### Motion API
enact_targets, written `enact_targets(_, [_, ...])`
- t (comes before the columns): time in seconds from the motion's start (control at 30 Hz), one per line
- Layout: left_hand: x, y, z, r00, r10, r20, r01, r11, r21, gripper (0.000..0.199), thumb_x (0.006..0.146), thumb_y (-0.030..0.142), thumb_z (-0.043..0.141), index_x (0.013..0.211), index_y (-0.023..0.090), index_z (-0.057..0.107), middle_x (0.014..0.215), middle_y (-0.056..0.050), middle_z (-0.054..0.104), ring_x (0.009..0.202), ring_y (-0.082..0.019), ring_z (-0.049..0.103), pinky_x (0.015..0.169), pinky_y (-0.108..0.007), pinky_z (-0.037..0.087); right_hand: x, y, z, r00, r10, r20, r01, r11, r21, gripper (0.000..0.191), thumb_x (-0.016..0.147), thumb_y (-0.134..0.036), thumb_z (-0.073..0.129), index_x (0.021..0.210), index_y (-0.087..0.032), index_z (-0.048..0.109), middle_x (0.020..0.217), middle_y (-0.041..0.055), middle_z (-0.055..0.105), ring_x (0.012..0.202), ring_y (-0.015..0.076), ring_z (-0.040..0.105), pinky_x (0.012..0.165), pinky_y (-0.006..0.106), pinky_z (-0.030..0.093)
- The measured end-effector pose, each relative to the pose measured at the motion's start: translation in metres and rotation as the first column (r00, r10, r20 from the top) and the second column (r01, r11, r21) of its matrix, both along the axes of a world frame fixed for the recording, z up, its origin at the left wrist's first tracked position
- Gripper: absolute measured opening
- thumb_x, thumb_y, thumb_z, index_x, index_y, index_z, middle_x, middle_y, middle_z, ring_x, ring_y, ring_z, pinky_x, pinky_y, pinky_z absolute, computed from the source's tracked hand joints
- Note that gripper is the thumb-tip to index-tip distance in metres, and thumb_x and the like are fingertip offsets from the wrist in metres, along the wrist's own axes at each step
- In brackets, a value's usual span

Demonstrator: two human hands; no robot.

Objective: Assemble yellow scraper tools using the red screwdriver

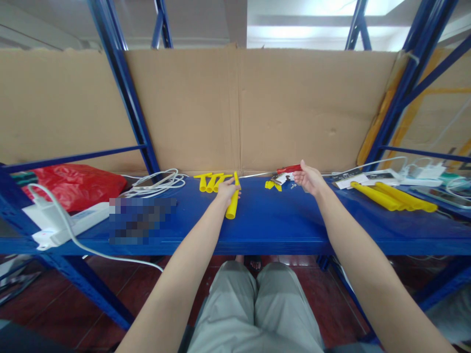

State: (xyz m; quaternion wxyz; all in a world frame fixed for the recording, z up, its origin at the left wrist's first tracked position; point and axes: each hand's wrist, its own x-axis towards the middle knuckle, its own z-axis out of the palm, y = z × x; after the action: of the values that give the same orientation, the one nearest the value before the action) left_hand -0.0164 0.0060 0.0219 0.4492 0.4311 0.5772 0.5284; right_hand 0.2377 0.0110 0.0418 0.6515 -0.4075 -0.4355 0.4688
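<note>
My left hand (228, 190) is closed around a yellow plastic tube (231, 210), whose wide round end points toward me. A thin yellow piece sticks up at the far end of that tube. In my right hand (309, 177) is a screwdriver (289, 168) with a red handle. Its long metal shaft runs left, and the tip is near the far end of the tube; I cannot tell whether they touch. Left of my left hand lie several yellow T-shaped pieces (210, 184). Small yellow parts (273, 185) lie between my hands, beside tiny screws (293, 186).
More yellow tubes (401, 198) lie at the right of the blue shelf (279, 220). A white power strip (88, 219), coiled white cable (162, 184) and red plastic bag (79, 184) are at the left. Cardboard (294, 108) stands behind, between blue posts.
</note>
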Motion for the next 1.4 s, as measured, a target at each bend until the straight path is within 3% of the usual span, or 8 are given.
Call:
enact_targets(0.17, [-0.001, 0.002, -0.001, 1.0, -0.017, 0.009, 0.017, 1.0, 0.0, 0.064, 0.076, 0.003, 0.064, 0.136, 0.019, 0.046, 0.093, -0.011, 0.069, 0.053, -0.009, 0.059, 0.05, -0.02, 0.049, 0.003, 0.0, 0.001, 0.997, 0.076, -0.009, -0.075, 0.995, 0.07, 0.026, 0.088, -0.037, 0.056, 0.072, -0.017, 0.05, 0.051, 0.0005, 0.063, 0.042, 0.008, 0.058, 0.046, 0.015, 0.05])
enact_targets(0.3, [-0.002, 0.003, -0.002, 1.0, -0.018, 0.02, 0.017, 1.0, 0.007, 0.065, 0.076, 0.002, 0.064, 0.136, 0.019, 0.046, 0.092, -0.011, 0.069, 0.052, -0.009, 0.059, 0.05, -0.02, 0.049, 0.003, 0.001, -0.001, 0.998, 0.069, 0.014, -0.07, 0.992, 0.107, 0.026, 0.087, -0.036, 0.057, 0.071, -0.017, 0.049, 0.05, -0.0006, 0.062, 0.041, 0.0073, 0.057, 0.046, 0.015, 0.049])
enact_targets(0.67, [-0.001, -0.001, 0.001, 1.0, -0.015, -0.003, 0.015, 1.0, 0.009, 0.062, 0.077, -0.001, 0.058, 0.136, 0.016, 0.046, 0.092, -0.011, 0.069, 0.049, -0.007, 0.055, 0.045, -0.018, 0.046, 0.001, 0.001, -0.005, 0.991, -0.067, 0.119, 0.059, 0.996, 0.069, 0.041, 0.074, -0.056, 0.064, 0.069, -0.019, 0.048, 0.044, -0.0031, 0.055, 0.031, 0.0074, 0.048, 0.031, 0.016, 0.038])
enact_targets(0.87, [-0.001, -0.001, 0.001, 1.0, -0.026, 0.005, 0.026, 1.0, 0.016, 0.062, 0.079, -0.002, 0.055, 0.138, 0.015, 0.043, 0.09, -0.011, 0.068, 0.045, -0.004, 0.05, 0.042, -0.016, 0.043, 0.0, 0.003, -0.009, 0.97, -0.113, 0.216, 0.119, 0.993, -0.016, 0.041, 0.081, -0.053, 0.058, 0.06, -0.02, 0.044, 0.031, -0.0058, 0.04, 0.028, 0.0092, 0.043, 0.027, 0.017, 0.031])
enact_targets(1.03, [0.0, -0.001, 0.001, 1.0, -0.011, 0.001, 0.011, 1.0, 0.003, 0.063, 0.077, 0.002, 0.062, 0.136, 0.017, 0.046, 0.092, -0.01, 0.069, 0.049, -0.007, 0.056, 0.047, -0.019, 0.047, 0.0, 0.003, -0.01, 0.957, -0.141, 0.254, 0.161, 0.985, -0.058, 0.041, 0.088, -0.043, 0.051, 0.055, -0.02, 0.04, 0.028, -0.0072, 0.032, 0.027, 0.0077, 0.04, 0.028, 0.016, 0.028])
enact_targets(1.27, [0.001, -0.004, 0.003, 1.0, -0.014, -0.017, 0.014, 1.0, 0.002, 0.062, 0.079, -0.001, 0.056, 0.137, 0.016, 0.044, 0.095, -0.012, 0.068, 0.05, -0.007, 0.055, 0.045, -0.018, 0.045, -0.003, 0.0, -0.007, 0.948, -0.161, 0.273, 0.198, 0.974, -0.111, 0.035, 0.091, -0.034, 0.048, 0.061, -0.016, 0.05, 0.035, 0.0, 0.049, 0.029, 0.0092, 0.047, 0.029, 0.017, 0.033])
enact_targets(1.4, [0.0, -0.003, 0.002, 1.0, -0.018, -0.02, 0.018, 1.0, 0.001, 0.062, 0.079, 0.0, 0.056, 0.137, 0.016, 0.044, 0.097, -0.012, 0.068, 0.052, -0.008, 0.057, 0.047, -0.018, 0.046, -0.004, -0.004, -0.004, 0.97, -0.116, 0.214, 0.143, 0.984, -0.111, 0.029, 0.091, -0.035, 0.051, 0.073, -0.013, 0.056, 0.042, 0.0025, 0.057, 0.03, 0.0088, 0.049, 0.031, 0.016, 0.038])
